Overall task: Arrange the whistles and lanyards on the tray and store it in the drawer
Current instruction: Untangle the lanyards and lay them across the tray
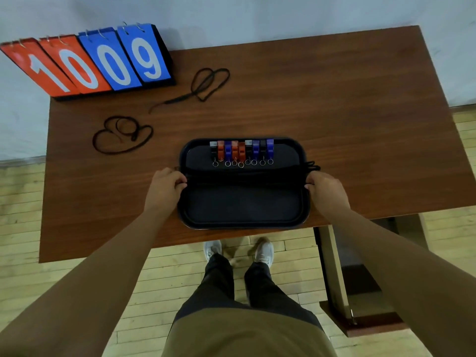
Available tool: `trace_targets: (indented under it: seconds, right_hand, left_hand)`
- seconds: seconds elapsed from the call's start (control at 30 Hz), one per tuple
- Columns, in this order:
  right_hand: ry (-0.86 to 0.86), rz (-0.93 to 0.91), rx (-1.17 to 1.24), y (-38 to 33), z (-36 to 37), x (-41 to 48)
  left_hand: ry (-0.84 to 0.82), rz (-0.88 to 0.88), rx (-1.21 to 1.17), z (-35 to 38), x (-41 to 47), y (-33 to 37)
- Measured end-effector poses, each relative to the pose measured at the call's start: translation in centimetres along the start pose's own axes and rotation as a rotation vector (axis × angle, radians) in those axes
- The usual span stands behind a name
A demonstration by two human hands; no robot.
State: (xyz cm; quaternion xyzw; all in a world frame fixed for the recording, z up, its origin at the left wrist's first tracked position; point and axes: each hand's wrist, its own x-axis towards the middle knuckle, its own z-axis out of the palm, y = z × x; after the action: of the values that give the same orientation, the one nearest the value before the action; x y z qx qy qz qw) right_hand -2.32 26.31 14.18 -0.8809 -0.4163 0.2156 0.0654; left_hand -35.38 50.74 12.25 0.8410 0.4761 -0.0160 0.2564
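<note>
Tray (243, 224) on the table (334, 99), near the front edge, with a row of whistles (242, 150) along its far side, rings pointing back toward the person. Bundle of black lanyards (244, 176) stretched straight across the tray's middle, just below the rings. Both hands curled shut on the bundle: left hand (167, 185) gripping one end at the left rim, right hand (325, 188) the other at the right rim. Loose lanyard (134, 136) coiled further back on the left, second loose lanyard (204, 82) beyond it, beside a flip scoreboard (90, 60).
</note>
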Motion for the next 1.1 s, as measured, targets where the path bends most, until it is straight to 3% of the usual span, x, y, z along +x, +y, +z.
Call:
trace_targets:
  seconds: [0.37, 0.7, 1.1]
  right_hand:
    - [0.099, -0.013, -0.08, -0.5, 1.4, 0.8]
    - [0.15, -0.01, -0.052, -2.2, -0.7, 0.9]
    - [0.157, -0.183, 0.027, -16.2, -5.2, 10.9]
  left_hand:
    - [0.125, 0.026, 0.058, 0.5, 0.5, 0.3]
    - [0.117, -0.02, -0.074, -2.0, 0.1, 0.1]
    - [0.16, 0.022, -0.105, -9.3, 9.9, 2.1]
